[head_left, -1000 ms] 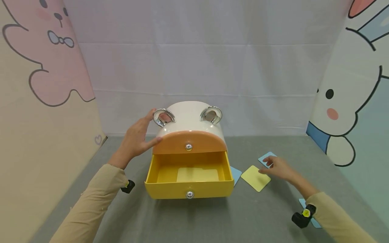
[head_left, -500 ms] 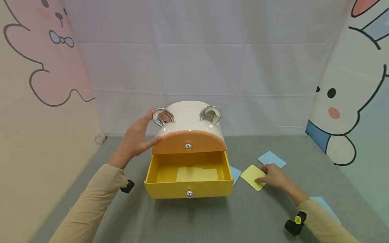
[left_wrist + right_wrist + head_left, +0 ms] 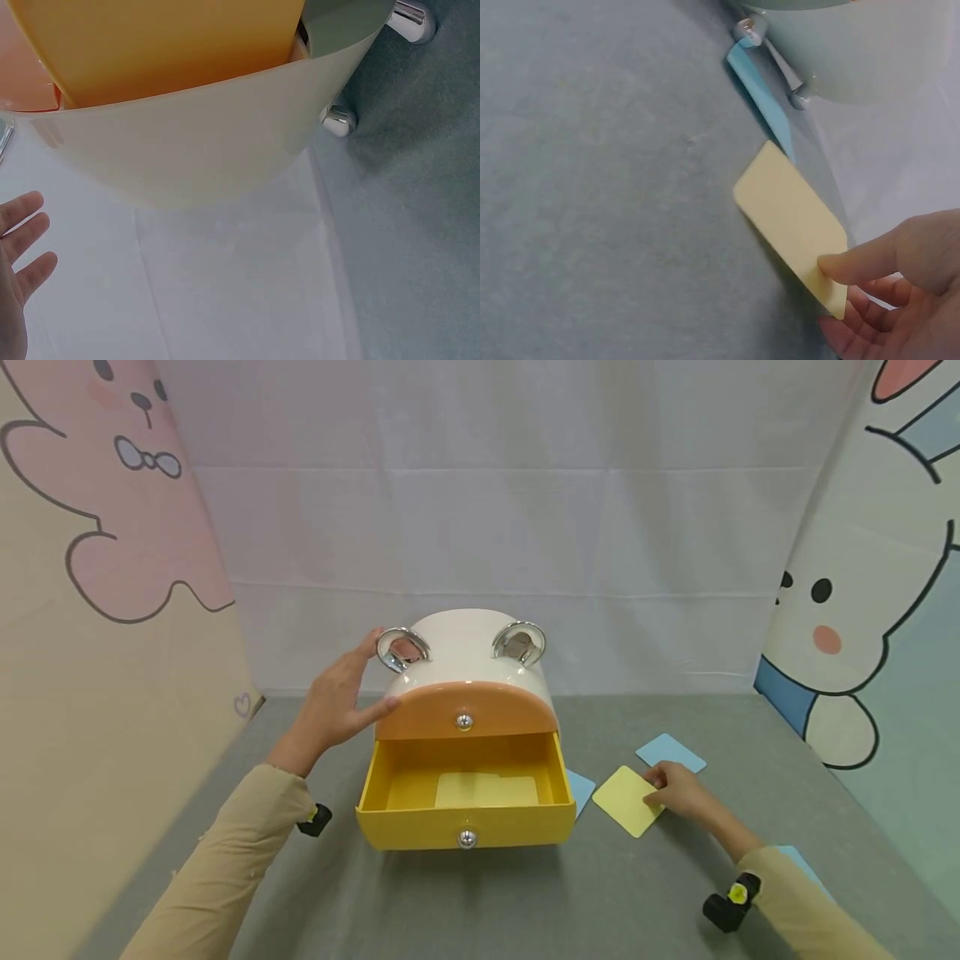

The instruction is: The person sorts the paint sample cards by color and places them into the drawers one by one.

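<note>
A small white drawer cabinet (image 3: 476,647) with two shiny ear-shaped rings stands mid-table in the head view. Its lower yellow drawer (image 3: 467,828) is pulled out, and a pale yellow card (image 3: 486,790) lies in it. The orange upper drawer (image 3: 423,714) is closed. My left hand (image 3: 335,706) rests at the cabinet's left side, thumb near the orange front; the left wrist view shows its fingers (image 3: 26,236) straight. To the right, my right hand (image 3: 678,793) pinches the corner of a yellow card (image 3: 787,214), thumb on top and fingers beneath.
A blue card (image 3: 671,752) lies just behind my right hand. Another blue card (image 3: 581,792) is partly hidden by the drawer, and a third blue card (image 3: 804,868) shows behind the right sleeve. Printed cloth walls border the grey table (image 3: 600,893).
My right hand has moved from beside the far blue card to the yellow card and taken its corner between thumb and fingers. The card has shifted slightly. The left hand stays put.
</note>
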{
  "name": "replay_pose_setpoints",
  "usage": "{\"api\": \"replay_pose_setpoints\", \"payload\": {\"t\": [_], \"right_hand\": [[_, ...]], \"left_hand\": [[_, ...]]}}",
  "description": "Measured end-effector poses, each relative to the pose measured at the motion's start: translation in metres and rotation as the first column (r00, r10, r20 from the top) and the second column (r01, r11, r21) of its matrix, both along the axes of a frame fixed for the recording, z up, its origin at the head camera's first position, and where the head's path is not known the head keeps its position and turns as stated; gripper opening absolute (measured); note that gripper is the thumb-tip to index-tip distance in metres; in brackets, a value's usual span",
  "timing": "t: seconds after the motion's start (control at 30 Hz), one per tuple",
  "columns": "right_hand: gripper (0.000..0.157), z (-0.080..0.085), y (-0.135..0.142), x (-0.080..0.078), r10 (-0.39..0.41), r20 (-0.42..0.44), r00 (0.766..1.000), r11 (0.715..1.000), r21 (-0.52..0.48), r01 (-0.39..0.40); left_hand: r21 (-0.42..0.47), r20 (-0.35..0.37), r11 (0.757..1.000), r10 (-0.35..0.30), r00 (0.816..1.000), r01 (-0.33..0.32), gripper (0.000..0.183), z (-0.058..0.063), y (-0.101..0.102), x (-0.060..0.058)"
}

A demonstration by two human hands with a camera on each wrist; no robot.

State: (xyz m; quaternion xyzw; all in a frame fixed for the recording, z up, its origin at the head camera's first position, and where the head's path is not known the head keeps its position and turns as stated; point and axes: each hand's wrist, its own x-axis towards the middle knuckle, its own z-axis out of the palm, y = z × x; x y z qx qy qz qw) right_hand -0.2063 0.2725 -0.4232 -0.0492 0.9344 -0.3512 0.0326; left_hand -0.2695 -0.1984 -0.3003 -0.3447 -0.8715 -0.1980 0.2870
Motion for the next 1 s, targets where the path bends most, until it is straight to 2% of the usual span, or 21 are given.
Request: {"api": "replay_pose_setpoints", "payload": {"t": [0.2,0.4,0.7,1.0], "right_hand": [[0.020,0.012,0.007,-0.002,0.024,0.114,0.993,0.994,-0.106,-0.011],[0.021,0.030,0.011,-0.004,0.054,0.173,0.984,0.991,-0.127,-0.032],[0.024,0.062,0.015,-0.010,0.127,0.117,0.985,0.984,-0.137,-0.111],[0.024,0.117,0.002,-0.015,0.149,0.046,0.988,0.987,-0.071,-0.146]], "left_hand": [[0.002,0.002,1.000,-0.004,1.000,0.004,0.089,0.001,0.001,-0.001],[0.007,0.000,1.000,0.000,1.000,0.000,0.090,0.000,0.001,-0.001],[0.006,0.000,1.000,0.005,1.000,-0.005,0.089,0.000,0.002,-0.002],[-0.003,0.001,1.000,0.006,1.000,-0.006,0.089,0.000,0.003,-0.003]]}}
